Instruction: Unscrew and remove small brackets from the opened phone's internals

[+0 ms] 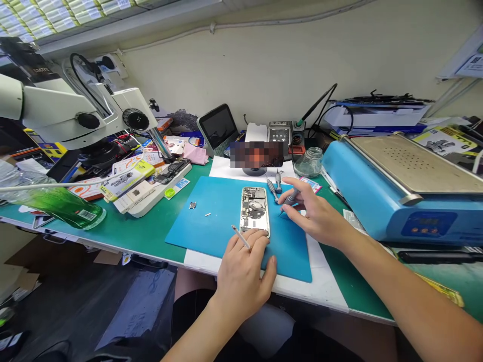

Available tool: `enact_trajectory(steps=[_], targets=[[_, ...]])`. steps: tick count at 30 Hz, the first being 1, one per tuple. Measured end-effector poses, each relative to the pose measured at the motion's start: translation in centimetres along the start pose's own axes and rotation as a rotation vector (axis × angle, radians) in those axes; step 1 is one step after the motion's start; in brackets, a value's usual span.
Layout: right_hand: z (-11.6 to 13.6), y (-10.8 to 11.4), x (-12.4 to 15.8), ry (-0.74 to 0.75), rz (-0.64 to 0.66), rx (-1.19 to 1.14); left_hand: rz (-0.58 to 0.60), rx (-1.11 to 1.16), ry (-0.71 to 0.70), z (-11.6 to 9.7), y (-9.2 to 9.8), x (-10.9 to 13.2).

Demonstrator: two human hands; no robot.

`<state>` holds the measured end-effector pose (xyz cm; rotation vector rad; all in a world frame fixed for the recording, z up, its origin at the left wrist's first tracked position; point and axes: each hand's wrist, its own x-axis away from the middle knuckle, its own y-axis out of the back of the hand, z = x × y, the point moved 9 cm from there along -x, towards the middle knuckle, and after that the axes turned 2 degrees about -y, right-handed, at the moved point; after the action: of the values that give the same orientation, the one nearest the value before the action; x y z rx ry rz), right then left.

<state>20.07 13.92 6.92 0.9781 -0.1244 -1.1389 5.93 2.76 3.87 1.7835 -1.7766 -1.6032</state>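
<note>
An opened phone [246,206], its inner parts exposed, lies on a blue mat [215,193]. My left hand [245,274] rests at the phone's near end, fingertips on its lower edge, with a cigarette [241,238] held between two fingers. To the right of the phone, my right hand [315,213] grips a small grey screwdriver [292,196], its tip pointing down toward the mat. Two more screwdrivers, one slanted [271,189] and one more upright [278,181], are just beyond that hand. Left of the phone are a small metallic part [192,205] and a tiny white piece [208,214].
A blue heating plate machine [362,196] stands on the right, with a glass jar [310,161] near it. A microscope [71,110] reaches in from the left above boxes and a green bottle [71,206]. Behind the mat stand a partly blurred screen [277,155] and a soldering station [279,133].
</note>
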Motion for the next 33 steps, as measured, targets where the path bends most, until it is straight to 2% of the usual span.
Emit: enact_trajectory(steps=[6,33], targets=[[0.04,0.16,0.01,-0.025,-0.036,-0.062,0.0,0.008,-0.004,-0.08,0.1,-0.08],[-0.19,-0.01,-0.09,-0.058,-0.015,-0.061,-0.009,-0.011,0.003,-0.02,0.23,-0.07]])
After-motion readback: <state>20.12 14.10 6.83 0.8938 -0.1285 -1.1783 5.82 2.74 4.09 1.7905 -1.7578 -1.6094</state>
